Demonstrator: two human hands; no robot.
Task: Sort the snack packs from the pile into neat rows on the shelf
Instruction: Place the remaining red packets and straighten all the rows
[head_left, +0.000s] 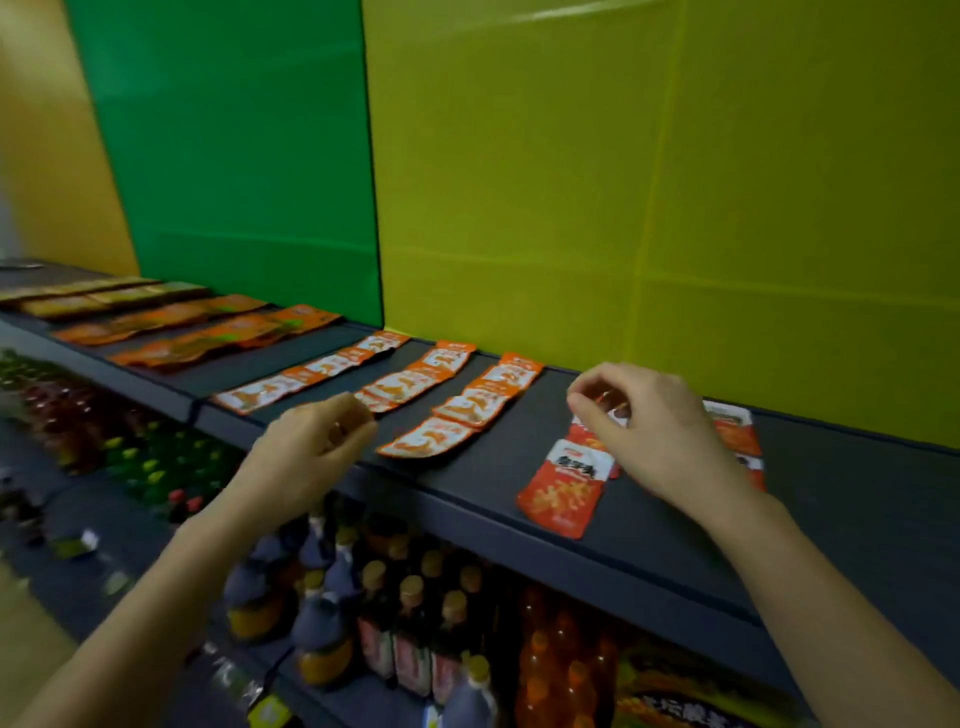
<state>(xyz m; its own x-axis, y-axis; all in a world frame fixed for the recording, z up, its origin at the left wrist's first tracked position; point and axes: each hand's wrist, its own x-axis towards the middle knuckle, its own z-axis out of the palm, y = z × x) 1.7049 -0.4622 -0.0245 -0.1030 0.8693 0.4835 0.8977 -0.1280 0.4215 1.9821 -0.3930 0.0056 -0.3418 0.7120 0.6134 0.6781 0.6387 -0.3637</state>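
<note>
Pile of snack packs (675, 447) sits on dark shelf (857, 509) at right, mostly hidden under right hand (649, 426); one red/white pack (566, 483) pokes out front-left, its lower end near the shelf's front lip. Right-hand fingers curled down, thumb + forefinger closing on top edge of a pack in the pile; can't tell if it's gripped yet, blur. Left hand (311, 441) hovers just beside the front end of the middle rows, fingers loosely curled, seems empty, not sure. Three orange/white rows (452, 405) run front to back to the left of pile, packs overlapping like tiles; nearest pack of third row (431, 439) at shelf edge. More orange rows (208, 332) further left. Bottles (395, 623) on the tier below. Risks, my read: pulling one pack from the pile could drag the sticking-out pack over the lip onto the bottles; slick foil may slip a light pinch; left hand or wrist could brush row fronts & skew them; two packs may lift together.
</note>
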